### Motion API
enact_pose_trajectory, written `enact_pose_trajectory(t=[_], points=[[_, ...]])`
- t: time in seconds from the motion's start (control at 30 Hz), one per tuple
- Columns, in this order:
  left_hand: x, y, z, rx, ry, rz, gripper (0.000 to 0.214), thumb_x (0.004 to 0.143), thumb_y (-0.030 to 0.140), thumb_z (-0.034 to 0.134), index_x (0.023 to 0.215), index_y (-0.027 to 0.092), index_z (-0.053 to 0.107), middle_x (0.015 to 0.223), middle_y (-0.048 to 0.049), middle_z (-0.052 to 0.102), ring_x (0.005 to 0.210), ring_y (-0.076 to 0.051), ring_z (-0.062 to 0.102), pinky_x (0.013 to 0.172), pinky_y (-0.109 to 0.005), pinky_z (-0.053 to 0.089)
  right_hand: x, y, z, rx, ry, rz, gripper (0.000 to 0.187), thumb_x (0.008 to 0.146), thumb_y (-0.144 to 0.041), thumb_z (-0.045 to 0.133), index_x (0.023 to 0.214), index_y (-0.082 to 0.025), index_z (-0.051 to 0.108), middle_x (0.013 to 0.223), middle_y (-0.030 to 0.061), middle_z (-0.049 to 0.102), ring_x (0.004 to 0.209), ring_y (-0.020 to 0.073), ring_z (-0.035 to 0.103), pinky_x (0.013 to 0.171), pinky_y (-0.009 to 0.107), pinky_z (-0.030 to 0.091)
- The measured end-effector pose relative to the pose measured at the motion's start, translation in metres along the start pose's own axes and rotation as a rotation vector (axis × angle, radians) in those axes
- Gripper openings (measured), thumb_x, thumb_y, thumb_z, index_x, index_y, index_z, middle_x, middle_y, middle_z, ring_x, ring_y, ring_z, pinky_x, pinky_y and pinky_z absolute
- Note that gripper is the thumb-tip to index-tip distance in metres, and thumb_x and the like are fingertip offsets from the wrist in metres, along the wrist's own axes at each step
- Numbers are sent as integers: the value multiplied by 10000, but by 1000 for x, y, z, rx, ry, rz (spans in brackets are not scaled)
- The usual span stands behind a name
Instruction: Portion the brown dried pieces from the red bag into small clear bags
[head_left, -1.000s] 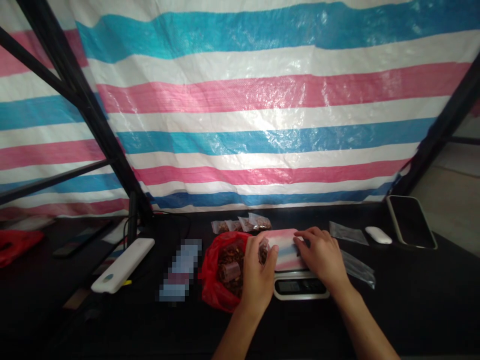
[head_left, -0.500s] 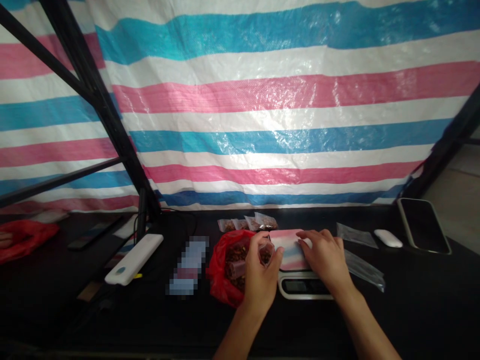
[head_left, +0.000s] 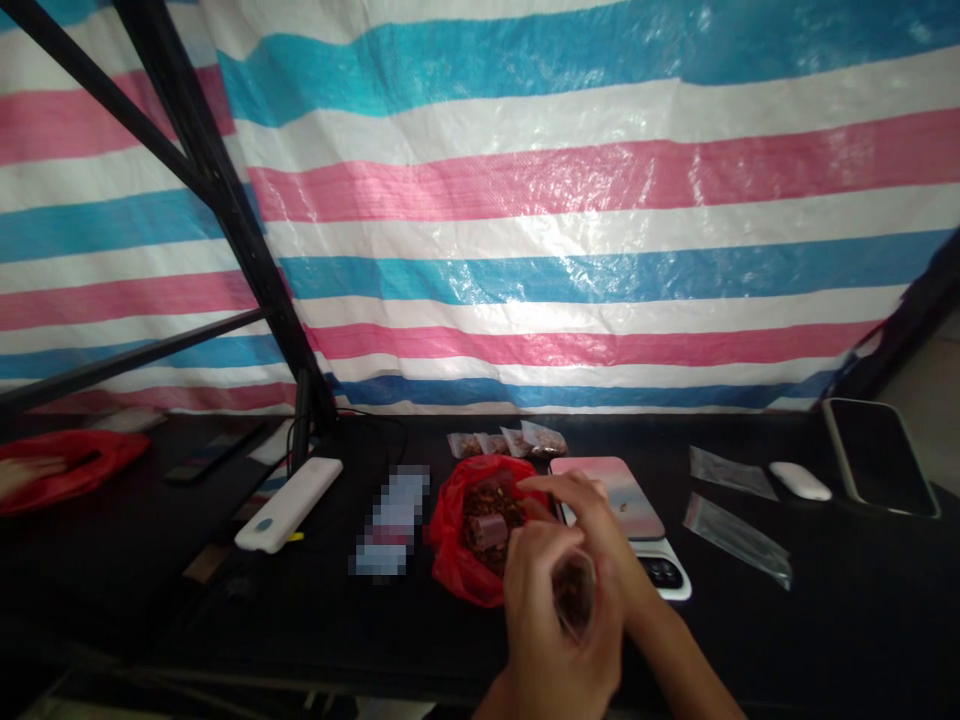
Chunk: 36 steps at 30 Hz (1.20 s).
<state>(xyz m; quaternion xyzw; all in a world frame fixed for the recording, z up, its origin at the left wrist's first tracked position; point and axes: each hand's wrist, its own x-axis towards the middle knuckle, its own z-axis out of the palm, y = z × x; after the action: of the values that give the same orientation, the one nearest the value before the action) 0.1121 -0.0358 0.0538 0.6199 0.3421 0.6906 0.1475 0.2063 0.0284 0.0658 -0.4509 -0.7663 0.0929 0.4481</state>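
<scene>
My left hand (head_left: 559,625) is wrapped round a small clear plastic bag (head_left: 576,595), its mouth gaping upward with brown bits inside. My right hand (head_left: 592,515) reaches across behind it, fingers stretched apart over the right edge of a red plastic bag (head_left: 450,530). Dried brown bits (head_left: 491,497) fill the red bag, and a small translucent cup-like piece (head_left: 487,530) lies on them. Right of the red bag sits a kitchen scale (head_left: 675,560) with a pink and blue plate; one small brown crumb (head_left: 624,507) is on that plate. My right wrist hides part of the scale.
Several filled small bags (head_left: 510,440) lie in a row behind the red bag. Flat clear zip bags (head_left: 739,540), a white rounded case (head_left: 800,481) and a dark tablet-like device (head_left: 881,455) are at right. A white power bank (head_left: 289,505) lies left; another person's hand (head_left: 30,475) is in another red bag.
My left hand has come nearer and down with the small bag. My right hand has left the scale plate and moved left to the red bag. The view has shifted slightly.
</scene>
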Motion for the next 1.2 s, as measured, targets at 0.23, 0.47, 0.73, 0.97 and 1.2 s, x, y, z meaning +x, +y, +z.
enact_pose_trajectory(t=[0.23, 0.47, 0.73, 0.97, 1.2], points=[[-30, 10, -1, 172, -28, 215, 265, 833, 39, 534, 1048, 192, 556, 728, -14, 634, 649, -166, 600, 632, -313, 448, -19, 38, -26, -329, 78, 32, 239, 963, -312, 532, 1043, -302, 757, 1037, 30, 787, 942, 258, 671, 827, 413, 383], [-46, -4, -3, 258, -39, 313, 307, 749, 0, 535, 980, 202, 556, 653, 13, 597, 547, -144, 549, 578, -299, 392, -37, 83, -69, -426, 19, 93, 223, 887, -379, 565, 952, -325, 771, 927, 7, 792, 821, 236, 680, 821, 413, 392], [-50, -9, -1, 267, -53, 371, 375, 673, 9, 523, 972, 233, 525, 579, 35, 555, 463, -144, 499, 498, -298, 353, -28, 69, -56, -294, 96, 120, 244, 911, -452, 573, 943, -313, 771, 870, 27, 793, 775, 242, 690, 790, 404, 440], [-55, -1, 1, 197, -43, 89, 381, 776, 55, 625, 1088, 264, 564, 716, 0, 657, 617, -195, 637, 612, -334, 478, -9, 6, 2, -7, -39, 46, 191, 953, -333, 585, 1026, -316, 762, 1020, 23, 802, 930, 251, 706, 921, 434, 452], [-29, -17, -7, -78, 4, -230, 221, 992, 222, 553, 1208, 263, 547, 971, -46, 636, 777, -153, 631, 720, -272, 539, -22, 8, -25, 318, -111, 256, 316, 953, -486, 598, 1118, -265, 753, 1158, 92, 768, 1078, 267, 706, 967, 411, 538]])
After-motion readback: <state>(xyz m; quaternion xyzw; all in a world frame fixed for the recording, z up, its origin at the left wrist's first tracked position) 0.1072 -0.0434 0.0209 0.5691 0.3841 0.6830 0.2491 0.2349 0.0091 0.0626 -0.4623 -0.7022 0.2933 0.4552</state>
